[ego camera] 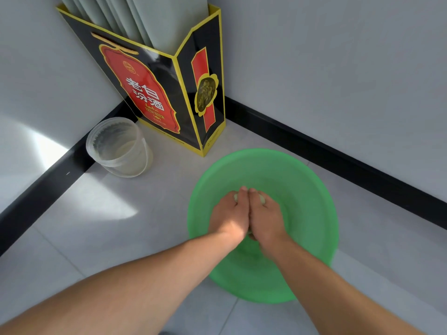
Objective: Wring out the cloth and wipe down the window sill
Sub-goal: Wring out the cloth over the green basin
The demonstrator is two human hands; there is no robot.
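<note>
- Two bare forearms reach in from the bottom edge, the left from 7 o'clock and the right from 5 o'clock.
- The left hand [228, 213] and the right hand [264, 216] are pressed side by side, backs up, with their thumbs touching at the far end.
- The fingers of both hands are curled tight around a cloth [262, 199]. Only small pale bits of it show past the knuckles.
- The cloth is held over the middle of a round green basin [302, 180]. Whether it touches the bottom cannot be told.
- The basin sits on a pale grey tiled floor [108, 238], at 5 o'clock from the centre of the view.
- At 10 o'clock from the basin, well apart from it, a clear plastic tub [118, 147] stands upright against a black skirting board [338, 151].
- At 11 o'clock from the basin, near its rim, a tall black box [169, 93] with yellow edges and a red label stands in the corner of the room.
- Folds of a pale curtain [145, 18] hang into the box's open top.
- The skirting board runs along both grey walls.
- Sunlight falls across the floor and wall at 9 o'clock.
</note>
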